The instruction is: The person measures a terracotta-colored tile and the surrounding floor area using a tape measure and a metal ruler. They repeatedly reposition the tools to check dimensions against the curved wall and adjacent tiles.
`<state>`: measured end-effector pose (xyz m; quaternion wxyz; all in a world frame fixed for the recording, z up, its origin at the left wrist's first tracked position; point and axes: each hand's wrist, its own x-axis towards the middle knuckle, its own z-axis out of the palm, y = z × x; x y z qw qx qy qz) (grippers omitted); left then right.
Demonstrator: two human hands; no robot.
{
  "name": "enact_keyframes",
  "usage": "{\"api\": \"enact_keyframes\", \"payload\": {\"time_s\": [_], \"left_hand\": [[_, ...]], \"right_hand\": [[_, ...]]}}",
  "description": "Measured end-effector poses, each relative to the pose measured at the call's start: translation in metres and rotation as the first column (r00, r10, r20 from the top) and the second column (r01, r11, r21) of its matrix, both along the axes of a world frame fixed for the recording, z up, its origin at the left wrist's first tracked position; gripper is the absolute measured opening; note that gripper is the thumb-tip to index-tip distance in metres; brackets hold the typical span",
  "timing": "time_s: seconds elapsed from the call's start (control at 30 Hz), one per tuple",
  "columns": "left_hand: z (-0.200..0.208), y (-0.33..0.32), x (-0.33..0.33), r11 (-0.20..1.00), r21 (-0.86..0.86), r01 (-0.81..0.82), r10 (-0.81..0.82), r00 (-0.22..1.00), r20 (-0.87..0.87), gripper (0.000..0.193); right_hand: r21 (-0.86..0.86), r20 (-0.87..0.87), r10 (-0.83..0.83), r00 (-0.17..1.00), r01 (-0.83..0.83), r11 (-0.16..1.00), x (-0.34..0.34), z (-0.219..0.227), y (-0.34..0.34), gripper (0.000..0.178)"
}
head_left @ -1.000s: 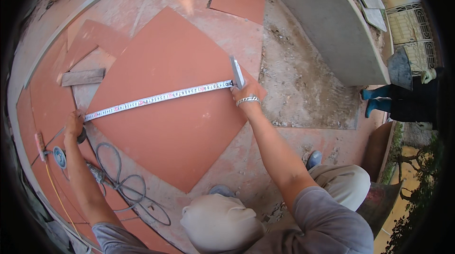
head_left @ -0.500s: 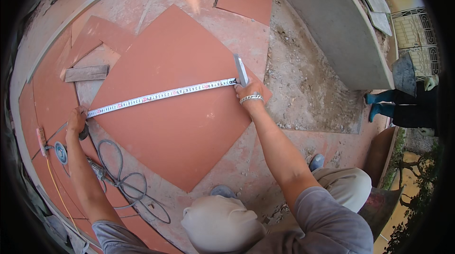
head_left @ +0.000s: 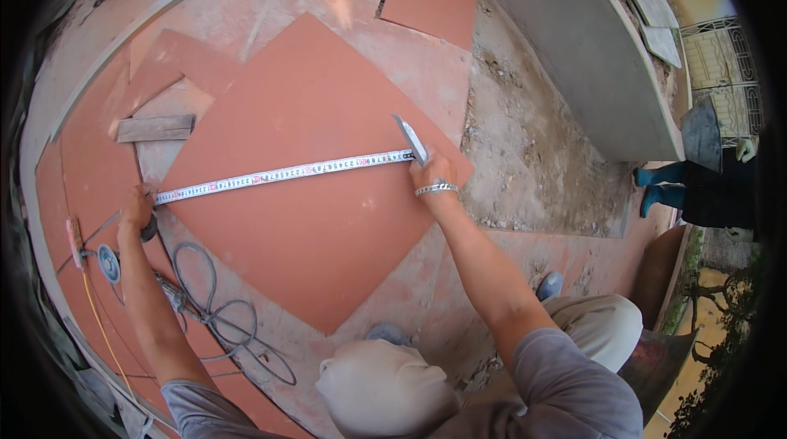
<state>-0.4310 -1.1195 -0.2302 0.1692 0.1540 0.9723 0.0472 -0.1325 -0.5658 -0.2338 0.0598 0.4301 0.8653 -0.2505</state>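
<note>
A large red square tile (head_left: 279,259) lies flat before me, one corner pointing towards me. Across it runs a white tape measure blade (head_left: 287,176). At the tile's left corner, my left hand (head_left: 138,204) is closed on the tape measure, whose dark case partly shows under the palm. My right hand (head_left: 436,172) is near the right corner, its fingers closed round a short grey metal bar (head_left: 411,140) with a slanted tip. The blade's black end meets this bar at the fingers; whether they also pinch the blade is hidden.
Left of me lie a grinder-like tool with a round blue disc (head_left: 108,263), a looped grey cable (head_left: 215,291) and a wooden block (head_left: 156,127). A long metal bar (head_left: 115,54) lies beyond. A grey wall (head_left: 574,37) and a person in teal boots (head_left: 656,185) with a bucket (head_left: 702,131) are at right.
My right hand has shifted slightly nearer, and the metal bar has tilted further left. The blade's right end has come down with it. The view has shifted a little.
</note>
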Motion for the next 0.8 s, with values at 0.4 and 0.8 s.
{"api": "enact_keyframes", "payload": {"time_s": [0.4, 0.8], "left_hand": [[0.003, 0.001, 0.003, 0.996, 0.003, -0.084, 0.084, 0.995, 0.052, 0.017], [0.012, 0.014, 0.010, 0.993, -0.094, -0.076, 0.077, 0.997, 0.007, 0.018]], "right_hand": [[0.044, -0.119, 0.056, 0.991, -0.051, 0.998, -0.006, -0.002, 0.010, 0.020], [0.025, -0.124, 0.130, 0.984, -0.128, 0.991, -0.012, -0.001, 0.019, 0.024]]}}
